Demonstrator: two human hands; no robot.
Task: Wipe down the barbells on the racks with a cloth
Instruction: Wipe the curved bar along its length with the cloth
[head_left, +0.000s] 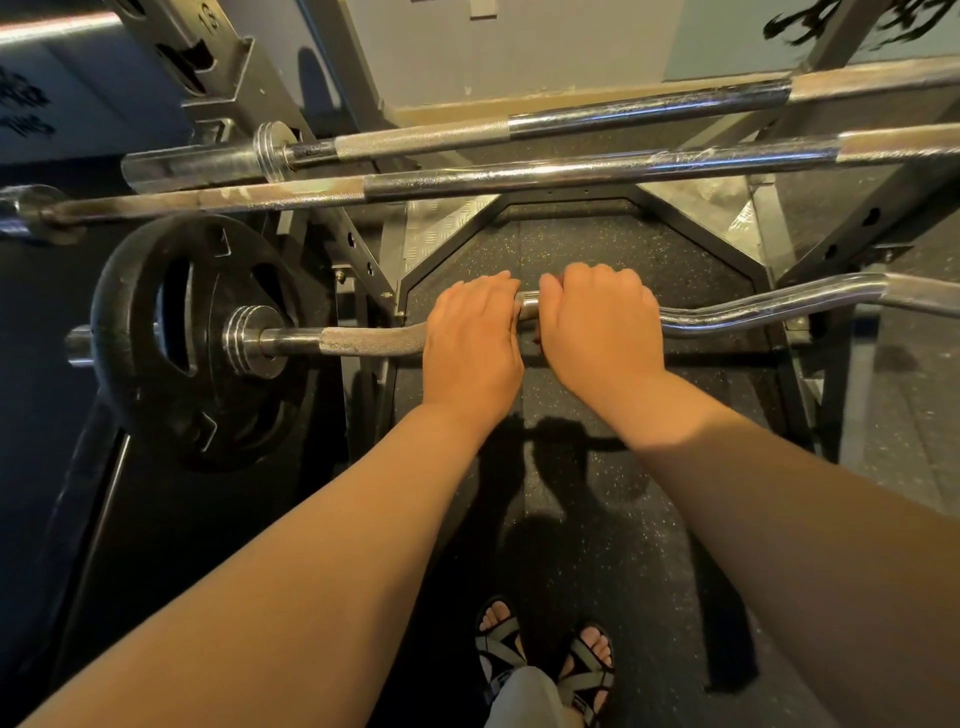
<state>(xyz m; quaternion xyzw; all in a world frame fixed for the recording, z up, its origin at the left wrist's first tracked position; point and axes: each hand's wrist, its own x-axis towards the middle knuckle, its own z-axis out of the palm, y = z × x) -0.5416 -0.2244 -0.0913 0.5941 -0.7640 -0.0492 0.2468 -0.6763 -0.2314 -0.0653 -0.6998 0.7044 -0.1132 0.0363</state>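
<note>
Head camera, looking down over two bare forearms. Both hands lie side by side on the middle of the curl bar (753, 312), the left hand (472, 338) and the right hand (597, 322) almost touching, with a short bit of chrome showing between them. Each hand's fingers are curled over the top of the bar and wrapped round it, knuckles up. Whether a cloth sits under either palm cannot be told.

The curl bar runs across the picture from left to right. Its left end carries a black weight plate (156, 338) with a chrome collar (249, 340) against the plate's inner face, and its right side bends up and out of view.

Beyond it, higher on the rack (234, 78), lie two straight barbells — the nearer barbell (571, 174) and the farther barbell (623, 117) — each with knurled and smooth sections. They sit close together and well apart from the hands.

Below is a dark speckled rubber floor (597, 519), framed by the rack's base and patches of ridged metal plate (431, 228). At the bottom edge stand two feet in strapped sandals (587, 660), toes pointing at the bar.
</note>
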